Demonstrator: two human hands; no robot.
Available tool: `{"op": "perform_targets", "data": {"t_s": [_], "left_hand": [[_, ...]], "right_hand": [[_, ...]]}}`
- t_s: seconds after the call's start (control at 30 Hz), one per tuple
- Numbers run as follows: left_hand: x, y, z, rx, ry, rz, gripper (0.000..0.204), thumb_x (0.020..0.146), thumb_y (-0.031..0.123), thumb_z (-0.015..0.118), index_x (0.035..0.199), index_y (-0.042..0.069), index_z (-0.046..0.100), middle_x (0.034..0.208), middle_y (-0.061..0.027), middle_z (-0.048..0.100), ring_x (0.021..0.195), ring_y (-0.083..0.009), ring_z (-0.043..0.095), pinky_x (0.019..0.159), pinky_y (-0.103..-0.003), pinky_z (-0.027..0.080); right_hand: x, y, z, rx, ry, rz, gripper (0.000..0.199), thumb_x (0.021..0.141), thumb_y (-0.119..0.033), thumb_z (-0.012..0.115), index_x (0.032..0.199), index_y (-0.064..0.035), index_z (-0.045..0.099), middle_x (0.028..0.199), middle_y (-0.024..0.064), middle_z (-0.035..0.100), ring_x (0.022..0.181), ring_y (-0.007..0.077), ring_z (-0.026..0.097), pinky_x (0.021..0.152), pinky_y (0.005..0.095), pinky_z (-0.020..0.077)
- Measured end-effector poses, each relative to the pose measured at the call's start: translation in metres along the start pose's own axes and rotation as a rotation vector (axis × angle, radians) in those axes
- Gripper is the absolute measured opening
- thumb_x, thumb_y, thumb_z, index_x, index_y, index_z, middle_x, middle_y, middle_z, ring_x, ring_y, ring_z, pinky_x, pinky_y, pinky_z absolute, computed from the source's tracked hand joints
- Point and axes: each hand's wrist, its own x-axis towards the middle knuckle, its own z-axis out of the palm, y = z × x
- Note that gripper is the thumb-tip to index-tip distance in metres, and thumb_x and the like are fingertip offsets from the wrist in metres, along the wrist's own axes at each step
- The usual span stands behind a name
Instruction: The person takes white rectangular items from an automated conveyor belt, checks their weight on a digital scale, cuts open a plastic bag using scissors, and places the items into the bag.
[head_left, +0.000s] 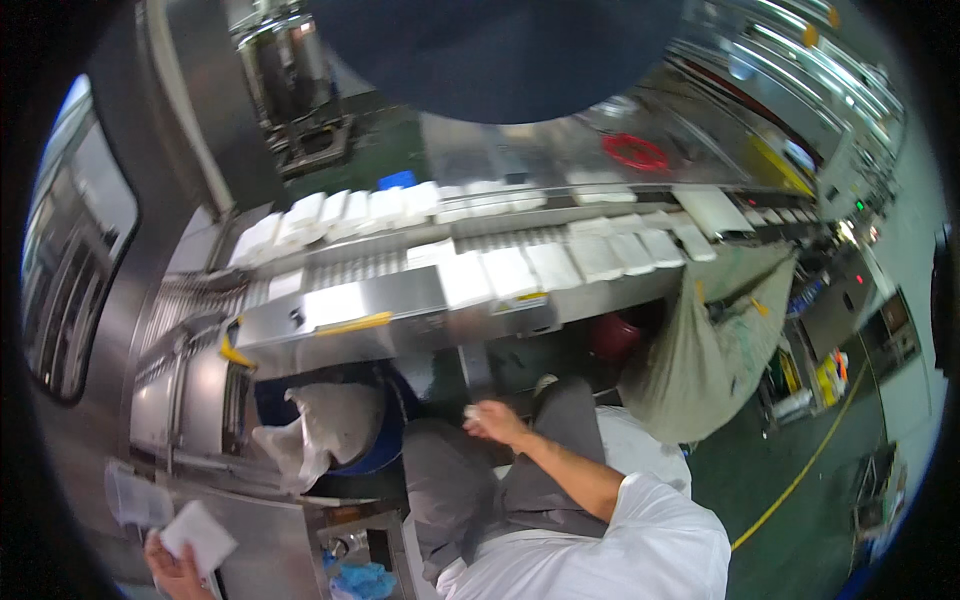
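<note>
At the lower left edge, my left hand (172, 572) grips a flat white square piece (200, 538) by its edge, thumb and fingers closed on it. Its forearm is outside the picture. Right beside it stands a translucent plastic container (137, 497). My right hand (494, 421) is over my lap, fingers curled together. Something small and pale shows at its fingertips, too blurred to name. In front of my knees runs a metal conveyor (370, 338) with a row of white flat packs (510, 272) on it. A second row of white packs (345, 213) lies on the track behind.
A blue bin (395, 425) with a pale sack stands left of my knees. A beige cloth bag (690, 365) hangs at the right. Below the left ledge sits a blue glove-like item (362, 580). A large dark round shape (500, 50) blocks the top. Yellow line (800, 475) marks the green floor.
</note>
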Motion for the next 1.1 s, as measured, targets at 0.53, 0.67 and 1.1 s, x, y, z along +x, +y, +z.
{"op": "perform_targets", "data": {"t_s": [0.53, 0.67, 1.1], "left_hand": [[-0.137, 0.186, 0.294, -0.950, -1.244, 0.019, 0.047, 0.084, -0.001, 0.081, 0.120, 0.005, 0.052, 0.111, -0.0071, 0.065, 0.105, -0.0169, 0.067, 0.092, -0.033, 0.055], [-0.143, 0.167, 0.299, -0.987, -1.194, 0.010, 0.047, 0.085, 0.000, 0.083, 0.117, 0.006, 0.049, 0.108, -0.0057, 0.062, 0.101, -0.0137, 0.064, 0.092, -0.029, 0.055], [-0.127, 0.142, 0.312, -1.172, -1.612, 0.021, 0.076, 0.080, 0.021, 0.091, 0.142, 0.005, 0.051, 0.131, -0.0113, 0.062, 0.124, -0.0231, 0.060, 0.107, -0.041, 0.049]], "right_hand": [[-0.127, -0.135, 0.045, 0.641, -0.268, -0.307, 0.063, 0.108, -0.055, 0.041, 0.144, -0.0044, 0.048, 0.132, 0.0103, 0.062, 0.125, 0.0196, 0.061, 0.108, 0.0387, 0.0484], [-0.149, -0.154, 0.067, 0.144, -0.090, -0.491, 0.047, 0.101, -0.012, 0.065, 0.142, -0.0003, 0.046, 0.130, 0.0096, 0.061, 0.121, 0.0163, 0.061, 0.104, 0.0335, 0.0506], [-0.162, -0.163, 0.050, 0.116, -0.164, -0.387, 0.043, 0.102, -0.003, 0.056, 0.143, -0.0011, 0.044, 0.130, 0.0083, 0.059, 0.123, 0.0145, 0.056, 0.106, 0.0331, 0.0455]]}}
